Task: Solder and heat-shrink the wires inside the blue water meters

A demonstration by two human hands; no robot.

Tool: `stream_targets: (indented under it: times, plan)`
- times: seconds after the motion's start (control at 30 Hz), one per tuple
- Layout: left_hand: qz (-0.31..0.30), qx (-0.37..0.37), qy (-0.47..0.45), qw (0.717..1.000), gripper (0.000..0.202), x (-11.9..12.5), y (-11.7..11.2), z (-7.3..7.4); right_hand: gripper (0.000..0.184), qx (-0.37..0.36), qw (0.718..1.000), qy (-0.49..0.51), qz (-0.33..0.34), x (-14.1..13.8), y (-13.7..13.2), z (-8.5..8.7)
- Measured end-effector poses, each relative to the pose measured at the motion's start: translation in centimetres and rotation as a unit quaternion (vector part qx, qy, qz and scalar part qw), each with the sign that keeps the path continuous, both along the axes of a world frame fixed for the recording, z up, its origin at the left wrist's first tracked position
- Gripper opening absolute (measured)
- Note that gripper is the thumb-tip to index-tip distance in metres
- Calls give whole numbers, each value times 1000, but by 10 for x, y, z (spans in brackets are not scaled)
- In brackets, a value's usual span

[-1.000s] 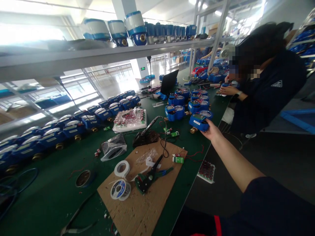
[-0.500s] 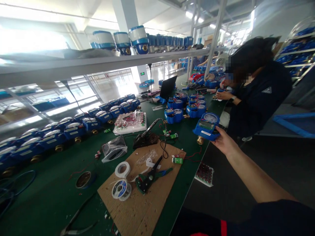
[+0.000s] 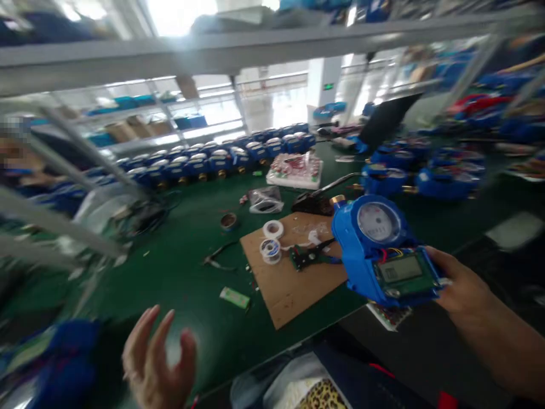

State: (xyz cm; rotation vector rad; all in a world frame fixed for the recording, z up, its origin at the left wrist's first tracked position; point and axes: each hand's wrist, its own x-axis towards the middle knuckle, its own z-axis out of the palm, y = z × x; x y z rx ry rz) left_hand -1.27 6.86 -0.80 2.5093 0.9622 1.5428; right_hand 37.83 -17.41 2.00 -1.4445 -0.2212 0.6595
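My right hand [image 3: 457, 281] grips a blue water meter [image 3: 355, 250] by its right edge. The meter has a round dial, a brass pipe end, and a green circuit board with a small display. It is held above the right side of the brown cardboard sheet [image 3: 276, 301]. At the lower left my left hand [image 3: 159, 360] hovers with fingers spread and nothing in them. Left of it lies another blue meter [image 3: 63, 363], blurred. A green-and-white battery-like piece [image 3: 235, 297] rests on the bench between left hand and cardboard.
Wire strippers [image 3: 309, 257], a solder spool [image 3: 270, 251] and a white tape roll [image 3: 273, 229] lie on the cardboard. Behind it are a soldering iron stand [image 3: 313, 203] and a white foam tray [image 3: 293, 180]. Rows of blue meters [image 3: 196, 166] line the bench's back. Pliers [image 3: 217, 260] lie left.
The view has swung left. The meter in my right hand has come closer, over the cardboard, and turned so its display faces me. My left hand has come into view.
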Motion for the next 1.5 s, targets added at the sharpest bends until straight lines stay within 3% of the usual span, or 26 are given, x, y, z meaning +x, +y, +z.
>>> stream_targets:
  times: [0.1,0.23,0.3,0.37,0.47,0.6,0.73,0.87,1.07,1.5]
  plan:
    - [74,52,78,993,47,-26,-16,-3,22,-20,982,18,187,-44,56,-4]
    - [118,42,75,989,42,-46,-37,1,36,-37,886,133,442,-109,132,-21]
    - [143,14,75,987,39,-56,-51,2,40,-34,844,148,514,-141,164,-31]
    - [161,-30,77,983,36,-64,-63,2,37,-31,823,132,551,-169,189,-41]
    - [144,-97,80,982,37,-70,-74,1,35,-33,814,104,570,-200,216,-52]
    - [88,-148,93,981,49,-59,-70,1,41,-29,802,80,591,-218,235,-65]
    - [84,-175,122,973,68,-38,-58,1,53,-48,797,20,601,-217,242,-70]
    - [102,-204,148,962,71,-27,-50,1,58,-56,788,-38,612,-213,243,-67]
    - [91,-228,147,958,72,-23,-43,7,60,-33,797,41,601,-213,240,-67]
    - [71,-241,103,962,77,-24,-34,29,60,-26,807,-30,589,-208,240,-73]
